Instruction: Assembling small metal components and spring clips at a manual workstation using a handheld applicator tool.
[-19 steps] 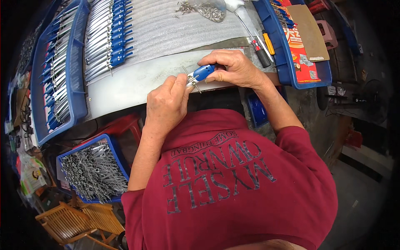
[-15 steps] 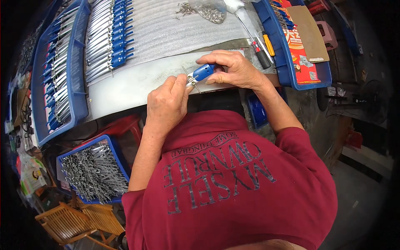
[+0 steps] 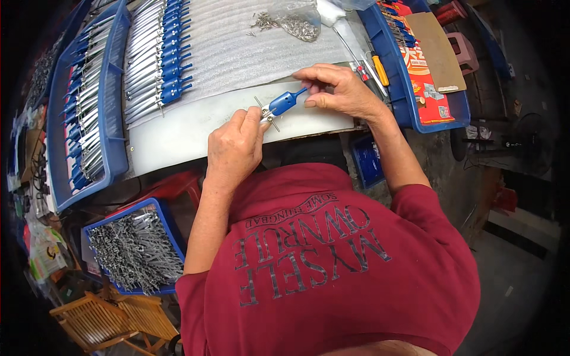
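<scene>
My left hand (image 3: 234, 145) is closed around the silver end of a slim metal piece with a blue body (image 3: 283, 103) and a thin crosswise rod. The piece is held just above the white board (image 3: 178, 137) at the near edge of the table, its narrow blue tip pointing right. Around that tip is my right hand (image 3: 344, 92), with index finger and thumb apart. Whether another of its fingers touches the tip is hard to see. A row of similar blue-and-silver pieces (image 3: 157, 65) lies on the foam sheet (image 3: 237, 50) to the left.
More such pieces fill a blue tray (image 3: 113, 151) at far left. Below it, a blue bin (image 3: 169, 222) holds many thin metal parts. Small metal pins (image 3: 300, 28) lie in a clear bag at the back. A yellow-handled screwdriver (image 3: 380, 70) lies beside the right blue tray (image 3: 436, 126).
My right fingers have slid off the blue body toward its tip and spread apart. My left hand has shifted slightly left with the piece.
</scene>
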Demonstrator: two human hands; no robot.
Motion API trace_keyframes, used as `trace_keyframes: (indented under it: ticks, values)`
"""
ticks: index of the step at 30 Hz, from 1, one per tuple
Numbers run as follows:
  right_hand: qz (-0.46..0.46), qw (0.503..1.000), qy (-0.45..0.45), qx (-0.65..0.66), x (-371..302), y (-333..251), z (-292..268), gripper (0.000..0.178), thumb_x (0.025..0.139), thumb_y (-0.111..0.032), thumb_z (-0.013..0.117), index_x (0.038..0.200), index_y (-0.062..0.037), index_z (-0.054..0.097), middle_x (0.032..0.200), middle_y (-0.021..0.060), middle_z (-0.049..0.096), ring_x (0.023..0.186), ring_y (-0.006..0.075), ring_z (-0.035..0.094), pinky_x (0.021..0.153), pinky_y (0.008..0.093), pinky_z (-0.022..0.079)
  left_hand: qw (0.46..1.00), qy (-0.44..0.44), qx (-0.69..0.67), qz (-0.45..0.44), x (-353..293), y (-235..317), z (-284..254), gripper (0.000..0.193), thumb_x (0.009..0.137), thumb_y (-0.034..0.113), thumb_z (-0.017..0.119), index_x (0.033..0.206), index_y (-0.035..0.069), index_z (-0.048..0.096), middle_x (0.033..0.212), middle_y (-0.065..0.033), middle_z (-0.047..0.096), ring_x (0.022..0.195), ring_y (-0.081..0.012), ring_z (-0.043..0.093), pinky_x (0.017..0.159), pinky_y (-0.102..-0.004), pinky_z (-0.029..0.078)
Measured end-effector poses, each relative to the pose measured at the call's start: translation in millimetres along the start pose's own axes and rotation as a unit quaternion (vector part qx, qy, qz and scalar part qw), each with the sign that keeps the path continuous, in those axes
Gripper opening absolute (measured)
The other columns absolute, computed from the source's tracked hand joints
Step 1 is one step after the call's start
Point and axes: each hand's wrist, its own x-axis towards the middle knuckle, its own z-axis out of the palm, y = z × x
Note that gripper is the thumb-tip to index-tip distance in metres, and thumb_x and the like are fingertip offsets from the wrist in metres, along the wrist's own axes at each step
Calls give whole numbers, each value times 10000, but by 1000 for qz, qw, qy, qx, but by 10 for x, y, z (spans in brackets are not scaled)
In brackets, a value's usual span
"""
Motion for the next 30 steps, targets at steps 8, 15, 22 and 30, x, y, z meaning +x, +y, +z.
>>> trace_keyframes:
  ticks: [8,15,22,30]
  values:
    - [88,993,84,7,143,165,-113,255,727,-110,586,957,-1,566,812,56,564,737,106,517,666,219,420,1000,-2,11,-7,54,-90,8,170,707,107,578,831,43,481,634,-89,471,497,-248,507,421,-337,404]
    - [124,978,156,-55,444,297,-191,221,749,-150,555,905,4,583,789,79,604,721,120,544,660,228,425,1000,-6,4,-12,75,-105,12,163,705,103,577,819,46,476,626,-87,466,496,-250,505,419,-338,403]
    - [55,983,110,-137,881,420,-60,205,733,-148,537,880,-16,589,825,130,599,750,235,573,668,291,435,1000,-10,11,-14,64,-108,27,167,706,106,576,827,44,478,623,-84,459,485,-245,501,417,-336,403]
    - [-34,951,119,-284,1194,670,87,189,731,-160,533,896,-87,592,826,112,579,777,282,541,670,357,431,1000,-18,2,-16,61,-137,29,193,706,107,577,857,43,475,621,-81,450,482,-237,499,414,-332,398]
